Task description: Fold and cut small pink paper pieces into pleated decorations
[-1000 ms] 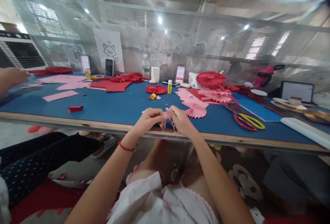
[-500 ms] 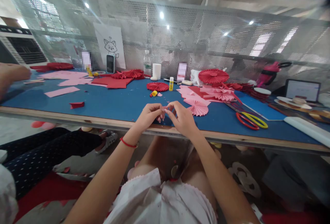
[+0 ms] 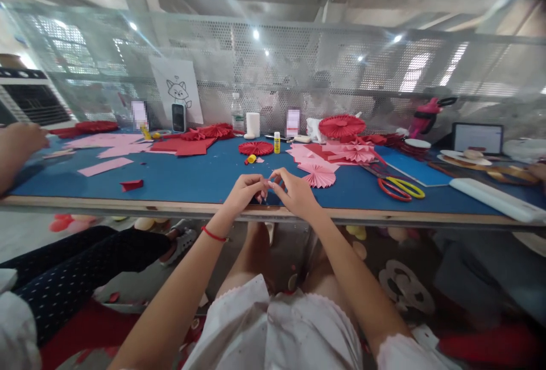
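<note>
My left hand [image 3: 244,191] and my right hand [image 3: 293,192] meet at the near edge of the blue table [image 3: 191,179], fingertips pinched together. Between them sits a small pink piece of paper [image 3: 265,183], mostly hidden by my fingers. A red string bracelet [image 3: 213,235] circles my left wrist. A pink pleated paper fan [image 3: 321,175] lies just beyond my right hand. A red pleated rosette [image 3: 257,148] and a yellow glue bottle [image 3: 277,142] are further back.
Red-and-yellow scissors [image 3: 400,188] lie to the right, a white roll [image 3: 495,200] beyond them. Pink paper sheets [image 3: 104,166] and a red scrap [image 3: 131,185] lie to the left. Another person's hand [image 3: 19,144] and legs [image 3: 81,256] are at the left. A perforated metal screen [image 3: 298,74] backs the table.
My hands stay together at the table edge, the fingers shifting around the pink paper. The view has swung a little, so the table sits slightly differently in frame.
</note>
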Motion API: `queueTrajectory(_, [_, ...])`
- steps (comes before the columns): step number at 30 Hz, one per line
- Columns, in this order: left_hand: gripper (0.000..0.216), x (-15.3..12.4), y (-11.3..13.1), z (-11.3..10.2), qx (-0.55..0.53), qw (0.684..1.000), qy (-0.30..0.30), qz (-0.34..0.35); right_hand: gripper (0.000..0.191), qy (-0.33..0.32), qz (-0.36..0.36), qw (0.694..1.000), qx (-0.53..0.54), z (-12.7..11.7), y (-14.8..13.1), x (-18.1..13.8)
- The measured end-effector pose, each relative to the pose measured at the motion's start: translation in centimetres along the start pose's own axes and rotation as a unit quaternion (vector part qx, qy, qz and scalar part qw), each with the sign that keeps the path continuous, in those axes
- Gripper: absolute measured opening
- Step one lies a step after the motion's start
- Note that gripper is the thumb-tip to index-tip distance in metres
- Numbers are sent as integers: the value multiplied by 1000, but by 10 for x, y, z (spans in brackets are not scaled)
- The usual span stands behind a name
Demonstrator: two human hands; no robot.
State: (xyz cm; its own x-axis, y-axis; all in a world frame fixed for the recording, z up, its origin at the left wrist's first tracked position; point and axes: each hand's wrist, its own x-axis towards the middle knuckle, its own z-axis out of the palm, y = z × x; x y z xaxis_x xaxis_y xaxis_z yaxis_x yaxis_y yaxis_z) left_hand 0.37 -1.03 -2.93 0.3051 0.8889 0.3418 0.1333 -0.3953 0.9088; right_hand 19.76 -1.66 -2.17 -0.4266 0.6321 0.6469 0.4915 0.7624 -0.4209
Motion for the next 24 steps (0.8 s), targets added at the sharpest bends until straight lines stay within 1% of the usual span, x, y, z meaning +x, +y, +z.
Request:
queueTrajectory(4, [25, 1, 1, -1, 4, 1000, 7, 4, 24, 2, 9, 1000, 7, -2, -1, -2])
queueTrajectory(24, [25, 0, -2, 0, -18, 999, 26, 12, 25, -17, 28, 998, 48, -6, 0, -3])
